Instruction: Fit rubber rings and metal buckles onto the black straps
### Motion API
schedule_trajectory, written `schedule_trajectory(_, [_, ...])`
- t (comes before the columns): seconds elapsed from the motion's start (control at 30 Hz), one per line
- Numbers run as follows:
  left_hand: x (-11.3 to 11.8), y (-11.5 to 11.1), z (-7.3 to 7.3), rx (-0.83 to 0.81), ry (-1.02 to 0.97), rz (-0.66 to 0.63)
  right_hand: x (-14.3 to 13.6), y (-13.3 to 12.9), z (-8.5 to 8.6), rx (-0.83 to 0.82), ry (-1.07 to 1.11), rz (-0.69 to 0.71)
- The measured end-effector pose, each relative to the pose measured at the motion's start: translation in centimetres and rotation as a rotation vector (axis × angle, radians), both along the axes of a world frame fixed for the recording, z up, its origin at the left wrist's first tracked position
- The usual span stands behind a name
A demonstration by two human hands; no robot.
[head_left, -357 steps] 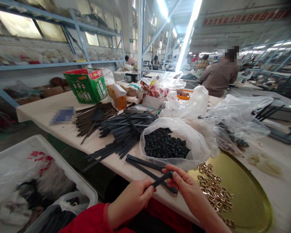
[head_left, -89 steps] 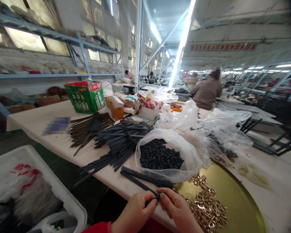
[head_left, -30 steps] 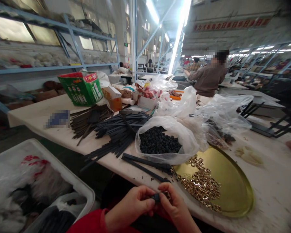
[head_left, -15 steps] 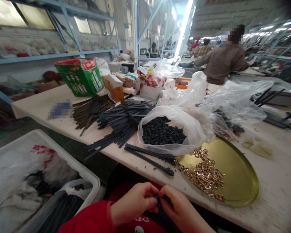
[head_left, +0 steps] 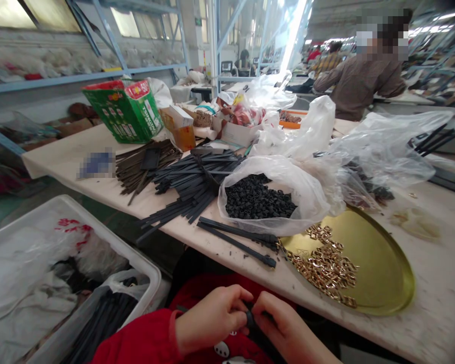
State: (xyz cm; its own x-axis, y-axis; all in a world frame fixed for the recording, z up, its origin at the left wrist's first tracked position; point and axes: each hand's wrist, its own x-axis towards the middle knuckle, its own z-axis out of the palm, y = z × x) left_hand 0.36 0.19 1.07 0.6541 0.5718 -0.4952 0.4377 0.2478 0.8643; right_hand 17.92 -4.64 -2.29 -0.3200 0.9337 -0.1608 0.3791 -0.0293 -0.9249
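Table (head_left: 436,283): pale top, runs across the view; stock spread over it.
White bin (head_left: 151,273): beside table, at lower left; plastic, cloth, dark strips inside.
Person (head_left: 360,86): brown top, beyond table at upper right.
Gold tray (head_left: 382,263): on table near front edge, right of the open bag.
Open bag (head_left: 311,197): clear plastic, on table, full of small black loops (head_left: 260,199).
Black strips (head_left: 189,182): fanned pile, left of the bag.
Green box (head_left: 136,116): far side of table, behind brown strips (head_left: 131,172).
Left hand (head_left: 216,318): thumb and fingers closed, pinching the black strap.
Right hand (head_left: 282,321): fingers curled, also pinching it; fingertips near the left's.
Black strap (head_left: 254,323): in both hands, over the lap, off the table; partly hidden by fingers.
Loose strips (head_left: 231,237): few, at table's front edge, in front of bag.
Metal links (head_left: 326,265): gold-coloured heap, left part of tray.
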Motion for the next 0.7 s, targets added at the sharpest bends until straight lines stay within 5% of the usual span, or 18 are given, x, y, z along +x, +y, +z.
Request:
schedule_trajectory(0.07, [0.0, -0.1, 0.1, 0.055, 0.024, -0.016, -0.1, 0.1, 0.0, -0.004, -0.018, -0.007])
schedule_trajectory(0.23, [0.0, 0.1, 1.0, 0.213, 0.035, -0.066, -0.3, 0.5, -0.7, -0.469, 0.296, -0.112])
schedule_trajectory(0.4, [-0.3, -0.1, 0.9, 0.239, 0.037, -0.071, -0.4, 0.2, -0.9, -0.6, 0.437, -0.091])
schedule_trajectory(0.6, [-0.3, -0.4, -0.3, 0.137, 0.039, 0.012, -1.3, -0.4, -0.8, -0.219, 0.032, -0.214])
schedule_trajectory(0.7, [-0.7, 0.0, 0.1, 0.117, 0.054, 0.014, -1.4, -0.7, -0.9, -0.162, 0.006, -0.198])
